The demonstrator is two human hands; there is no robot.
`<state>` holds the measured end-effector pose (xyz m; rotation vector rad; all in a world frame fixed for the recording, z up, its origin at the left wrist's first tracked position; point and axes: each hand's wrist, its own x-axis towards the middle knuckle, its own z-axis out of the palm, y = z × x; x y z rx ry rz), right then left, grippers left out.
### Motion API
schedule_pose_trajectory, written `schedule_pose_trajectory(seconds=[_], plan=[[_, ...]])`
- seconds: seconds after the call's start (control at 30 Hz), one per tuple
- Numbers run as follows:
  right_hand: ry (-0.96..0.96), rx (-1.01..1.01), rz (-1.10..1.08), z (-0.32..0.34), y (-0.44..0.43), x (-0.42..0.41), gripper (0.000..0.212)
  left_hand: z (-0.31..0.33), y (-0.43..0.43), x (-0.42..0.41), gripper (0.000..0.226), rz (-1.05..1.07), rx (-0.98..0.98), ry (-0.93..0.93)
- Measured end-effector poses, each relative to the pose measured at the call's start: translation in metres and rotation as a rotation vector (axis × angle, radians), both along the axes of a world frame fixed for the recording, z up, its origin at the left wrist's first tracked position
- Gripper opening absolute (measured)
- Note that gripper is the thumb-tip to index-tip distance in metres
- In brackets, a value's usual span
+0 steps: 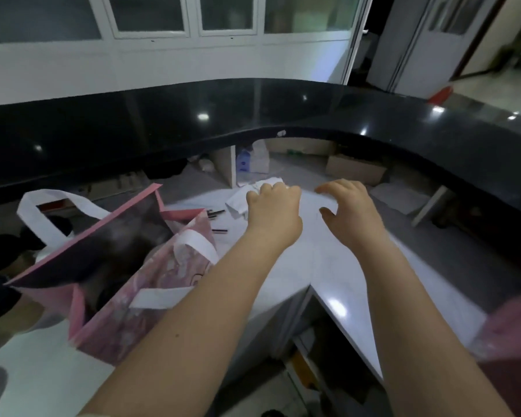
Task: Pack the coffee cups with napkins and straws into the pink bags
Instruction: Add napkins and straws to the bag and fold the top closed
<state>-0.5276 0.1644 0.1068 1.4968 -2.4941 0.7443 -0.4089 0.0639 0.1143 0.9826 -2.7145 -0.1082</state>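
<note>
Pink fabric with a pale print forms the bag (151,284), which is seen standing open at the lower left of the frame on the white counter (328,266). Its white handles (57,203) are raised at the far side and folded over at the near side. What lies in its dark inside cannot be told.

Just above and right of the bag, short black straws (216,212) are laid flat on the counter. Beside them, at the centre of the frame, a crumpled heap of white napkins (238,203) is gripped by the left hand (272,206), whose fingers are curled down onto the paper.

The right hand (349,209) is held just right of the left, apart from it, with its fingers spread and bent above the counter; nothing is held in it.

A second bag (506,335), blurred, is cut off by the right edge. A glossy black ledge (253,115) is curved across the upper frame.
</note>
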Motion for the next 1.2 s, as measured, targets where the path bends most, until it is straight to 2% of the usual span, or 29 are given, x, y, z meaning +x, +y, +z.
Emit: schedule_pose_trajectory(seconds=[0.2,0.37,0.53,0.73,0.83,1.03,1.13,1.2], plan=[[-0.052,0.094,0.024,-0.049,-0.004,-0.018,0.036,-0.077,-0.007,-0.023,0.043,0.027,0.198,-0.065],[-0.119,0.164,0.111,-0.084,-0.037,-0.044,0.035,-0.121,-0.037,-0.035,0.046,0.097,0.239,-0.124],[-0.207,0.204,0.165,-0.114,-0.076,-0.077,0.035,-0.139,-0.076,-0.050,0.049,0.199,0.244,-0.071],[-0.300,0.203,0.225,-0.147,-0.130,-0.103,0.035,-0.157,-0.117,-0.073,0.043,0.278,0.201,0.065],[-0.337,0.193,0.244,-0.159,-0.161,-0.117,0.034,-0.164,-0.139,-0.086,0.043,0.321,0.206,0.060],[-0.275,0.123,0.248,-0.164,-0.232,-0.152,0.028,-0.177,-0.177,-0.111,0.042,0.402,0.253,0.099],[-0.245,0.222,0.267,-0.169,-0.265,-0.163,0.032,-0.181,-0.194,-0.118,0.043,0.442,0.272,0.111],[-0.258,0.358,0.274,-0.173,-0.279,-0.168,0.041,-0.181,-0.203,-0.117,0.044,0.467,0.284,0.125]])
